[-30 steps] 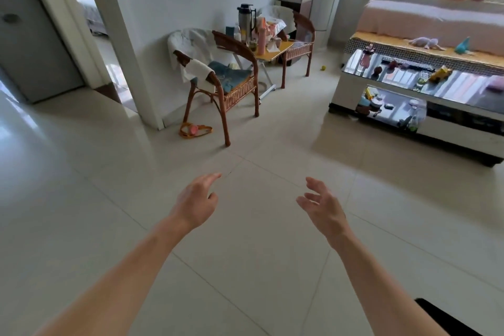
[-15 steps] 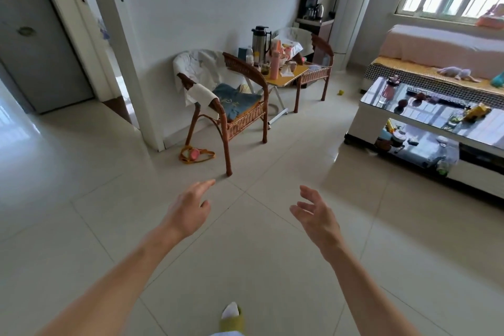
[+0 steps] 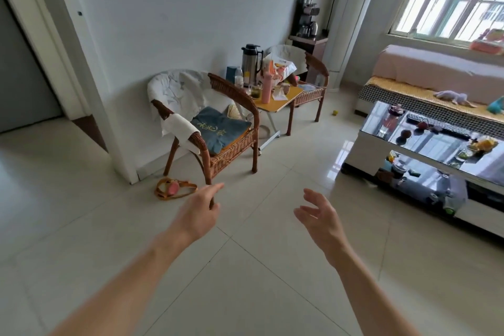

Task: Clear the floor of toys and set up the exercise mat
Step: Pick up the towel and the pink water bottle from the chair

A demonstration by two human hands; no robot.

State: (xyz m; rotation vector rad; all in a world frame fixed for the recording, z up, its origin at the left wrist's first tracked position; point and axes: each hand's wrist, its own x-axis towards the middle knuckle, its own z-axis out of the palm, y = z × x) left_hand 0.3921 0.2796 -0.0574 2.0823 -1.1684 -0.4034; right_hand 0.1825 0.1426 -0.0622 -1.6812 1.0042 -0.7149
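Note:
An orange-and-pink toy (image 3: 174,188) with a looped strap lies on the tiled floor beside the front leg of a wicker chair (image 3: 218,128). A small yellow toy (image 3: 335,112) sits on the floor farther back, near the sofa. My left hand (image 3: 200,211) reaches forward with straight fingers, empty, just right of the orange toy and a little short of it. My right hand (image 3: 320,217) is held out in the air with relaxed fingers, holding nothing. No exercise mat is in view.
A glass-topped coffee table (image 3: 381,142) with clutter stands at the right. Behind it is a sofa (image 3: 436,73) with soft toys. A small yellow table (image 3: 281,101) with a flask and bottles stands between two wicker chairs. A doorway opens at the left.
The view has moved closer to the wicker chair and the orange toy. Both hands stay stretched out and empty.

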